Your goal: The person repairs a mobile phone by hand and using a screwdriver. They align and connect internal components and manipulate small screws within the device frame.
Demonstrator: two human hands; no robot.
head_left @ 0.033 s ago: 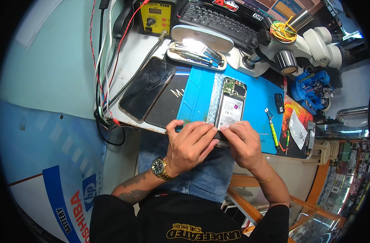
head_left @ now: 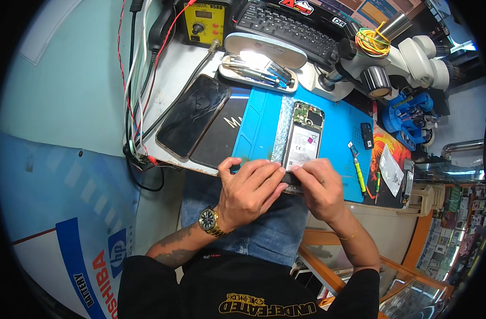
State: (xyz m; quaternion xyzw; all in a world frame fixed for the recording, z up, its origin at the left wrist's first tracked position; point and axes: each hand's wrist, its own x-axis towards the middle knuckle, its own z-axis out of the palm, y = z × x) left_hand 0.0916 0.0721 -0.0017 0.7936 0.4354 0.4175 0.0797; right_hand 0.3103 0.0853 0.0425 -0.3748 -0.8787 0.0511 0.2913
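Note:
An opened phone (head_left: 304, 143) lies on the blue work mat (head_left: 336, 119), its back off, showing a green circuit board (head_left: 301, 113) at the top and a white-labelled battery below. My left hand (head_left: 249, 186) grips the phone's near left corner, fingers stretched over the edge and thumb below. At the near end of the battery, my right hand (head_left: 321, 187) is closed in a pinch; what lies between its fingertips is hidden. A thin pale line (head_left: 345, 176) shows on the mat beside that hand; I cannot tell what it is.
Left of the mat lies a cracked dark phone (head_left: 194, 116). Behind stand an open case with pen-like tools (head_left: 259, 74), a yellow soldering station (head_left: 204, 24), a keyboard (head_left: 288, 34) and a microscope (head_left: 413, 61). On the right lie a yellow-handled knife (head_left: 358, 170) and a blue tool holder (head_left: 408, 119).
My right hand's fingertips have shifted very slightly at the battery's near end. My left hand and the phone have stayed in place.

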